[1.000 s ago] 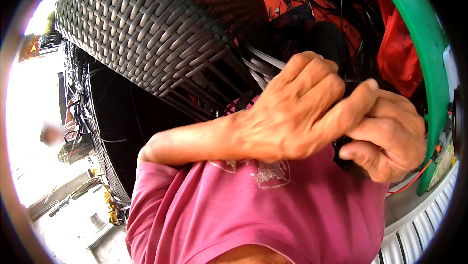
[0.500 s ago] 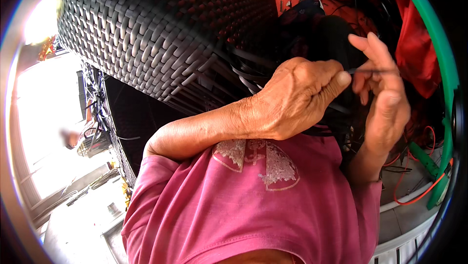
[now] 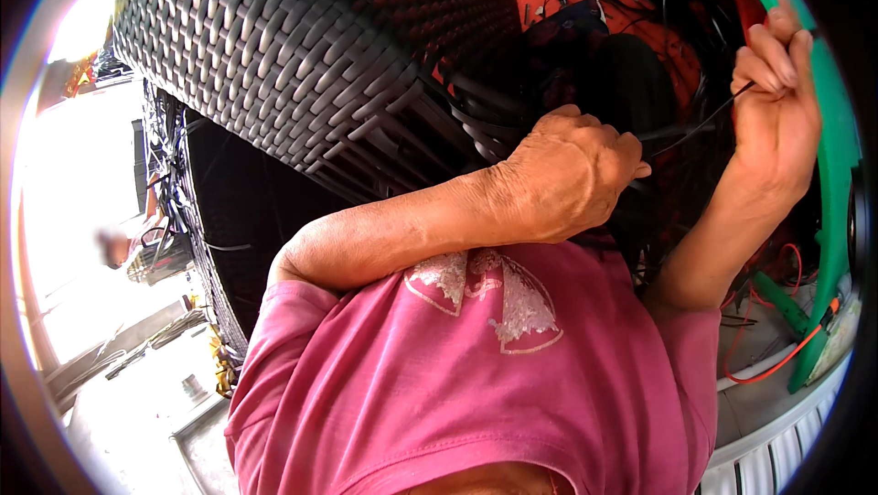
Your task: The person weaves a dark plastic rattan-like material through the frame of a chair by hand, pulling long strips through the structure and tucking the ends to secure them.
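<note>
Before me stands a black woven wicker piece, its lower edge ending in loose, unwoven strands. My left hand is closed in a fist beside that edge, thumb pointing right. From near this fist a thin dark strand runs up and right to my right hand. There the fingers are curled and pinch its end, raised near the green frame. What lies inside the left fist is mostly hidden, but the strand appears to come out of it.
A curved green frame rises along the right side. Black strip scraps lie on a red surface at the far right. An orange cord loops over the floor at lower right. Another dark woven piece stands at left.
My right hand has moved up and right, away from the left, drawing out a longer stretch of strand. Its fingers have curled. My left fist stays nearly in place, slightly turned.
</note>
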{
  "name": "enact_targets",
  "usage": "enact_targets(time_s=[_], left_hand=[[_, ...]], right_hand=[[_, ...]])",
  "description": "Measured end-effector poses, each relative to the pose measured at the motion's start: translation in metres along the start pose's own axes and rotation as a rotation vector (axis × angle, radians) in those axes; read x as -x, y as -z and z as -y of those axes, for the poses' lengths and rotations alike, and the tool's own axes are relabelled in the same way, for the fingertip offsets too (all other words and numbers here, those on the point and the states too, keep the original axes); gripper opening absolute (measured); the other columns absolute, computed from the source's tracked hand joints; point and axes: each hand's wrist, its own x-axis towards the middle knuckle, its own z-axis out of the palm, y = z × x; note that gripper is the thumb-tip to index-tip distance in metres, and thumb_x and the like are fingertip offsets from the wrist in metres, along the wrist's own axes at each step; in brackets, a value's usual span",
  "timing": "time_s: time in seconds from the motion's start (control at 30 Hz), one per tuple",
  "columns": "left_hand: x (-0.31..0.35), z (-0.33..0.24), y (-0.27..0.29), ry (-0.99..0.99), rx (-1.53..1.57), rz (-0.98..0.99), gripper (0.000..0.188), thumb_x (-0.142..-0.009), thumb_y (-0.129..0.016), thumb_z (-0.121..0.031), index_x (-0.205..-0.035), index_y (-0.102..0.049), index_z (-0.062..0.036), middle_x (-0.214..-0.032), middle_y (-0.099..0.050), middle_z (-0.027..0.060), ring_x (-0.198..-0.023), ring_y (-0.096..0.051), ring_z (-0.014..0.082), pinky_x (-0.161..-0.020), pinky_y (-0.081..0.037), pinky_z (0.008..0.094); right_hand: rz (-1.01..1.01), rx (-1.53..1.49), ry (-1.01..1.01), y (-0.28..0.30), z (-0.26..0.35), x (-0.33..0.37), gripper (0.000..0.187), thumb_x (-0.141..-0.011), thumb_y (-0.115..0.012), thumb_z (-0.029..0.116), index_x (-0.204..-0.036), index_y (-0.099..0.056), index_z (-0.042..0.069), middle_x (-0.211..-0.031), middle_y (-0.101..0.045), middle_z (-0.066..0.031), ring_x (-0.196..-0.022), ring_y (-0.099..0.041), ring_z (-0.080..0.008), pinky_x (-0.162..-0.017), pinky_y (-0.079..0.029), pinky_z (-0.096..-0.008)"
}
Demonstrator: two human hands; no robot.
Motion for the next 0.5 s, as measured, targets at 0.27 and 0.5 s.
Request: enact_targets(time_s=[0.27, 0.5], left_hand=[[0.036, -0.014, 0.060, -0.583, -0.117, -0.544, 0.037, -0.090, -0.064, -0.032, -0.091, -0.065, 0.0045, -0.086, -0.066, 0.0179, -0.080, -0.066, 0.0346, -0.071, -0.054, 0.0457], [0.130, -0.002, 0.064, 0.379, 0.282, -0.758, 0.030, -0.087, -0.062, 0.004, -0.117, -0.058, 0.0077, -0.109, -0.065, 0.0197, -0.098, -0.064, 0.0267, -0.084, -0.053, 0.0343]], right_hand=[[0.226, 0.687, -0.056, -0.068, -0.020, 0.012, 0.030, -0.102, -0.046, 0.023, -0.109, -0.063, -0.002, -0.067, -0.049, 0.0017, -0.053, -0.036, -0.0037, -0.048, -0.027, -0.0190], [0.404, 1.284, -0.012, -0.101, -0.090, 0.044, 0.018, -0.093, -0.063, 0.011, -0.108, -0.068, 0.002, -0.069, -0.061, 0.0022, -0.053, -0.042, -0.0001, -0.049, -0.032, -0.0163]])
